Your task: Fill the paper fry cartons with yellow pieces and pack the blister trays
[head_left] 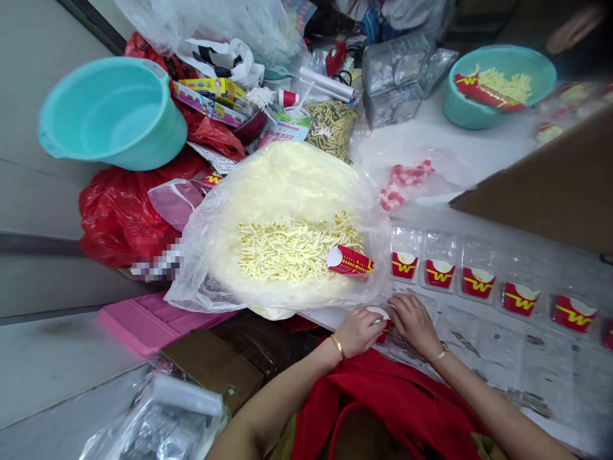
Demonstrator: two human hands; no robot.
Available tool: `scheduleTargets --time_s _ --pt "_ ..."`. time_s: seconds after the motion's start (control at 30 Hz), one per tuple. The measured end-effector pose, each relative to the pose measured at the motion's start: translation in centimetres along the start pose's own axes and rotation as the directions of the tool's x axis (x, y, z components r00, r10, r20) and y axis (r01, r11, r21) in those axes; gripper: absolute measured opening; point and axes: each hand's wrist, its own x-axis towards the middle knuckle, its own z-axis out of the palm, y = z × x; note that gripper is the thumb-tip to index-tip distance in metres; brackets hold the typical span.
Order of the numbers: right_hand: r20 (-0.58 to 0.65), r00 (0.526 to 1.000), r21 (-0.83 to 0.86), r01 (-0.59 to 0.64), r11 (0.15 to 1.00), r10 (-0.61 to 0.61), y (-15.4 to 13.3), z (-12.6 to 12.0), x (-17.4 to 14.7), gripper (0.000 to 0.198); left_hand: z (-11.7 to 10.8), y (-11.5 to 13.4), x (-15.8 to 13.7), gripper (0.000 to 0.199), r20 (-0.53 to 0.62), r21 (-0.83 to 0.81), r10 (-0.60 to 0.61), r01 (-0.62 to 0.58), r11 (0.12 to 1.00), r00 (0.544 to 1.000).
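Observation:
At the table's near edge, my left hand (361,331) is closed round the left side of a small red fry carton (384,333) with a white top. My right hand (416,324) comes in from the other side, its bent fingers at the carton's right edge; its thumb is hidden. Just beyond my hands lies a big clear plastic bag (306,172), spread open. Pale yellow toy-like fries (287,249) form a heap in it. A nested stack of red cartons (352,260) rests on its side on the heap's right part.
Several clear blister packs (439,265) with red cartons form a row on the right. A teal basin (112,115) stands back left; another basin (502,83) holds fries. Brown cardboard (550,185) juts in from the right. A person's hand (577,29) shows at the far right.

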Motion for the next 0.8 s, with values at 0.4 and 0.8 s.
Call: scheduleTargets --time_s 0.4,0.8 --pt "-0.095 0.993 0.016 -0.069 0.998 0.070 -6.6 4.4 12.9 0.079 -9.5 -9.0 4.4 0.023 -0.398 0.036 -0.713 0.786 0.617 0.577" --pt "-0.138 0.989 0.054 -0.042 0.998 0.050 -5.1 4.6 14.1 0.079 -10.8 -10.3 1.8 0.012 -0.468 -0.539 -0.764 0.542 0.645 0.444"
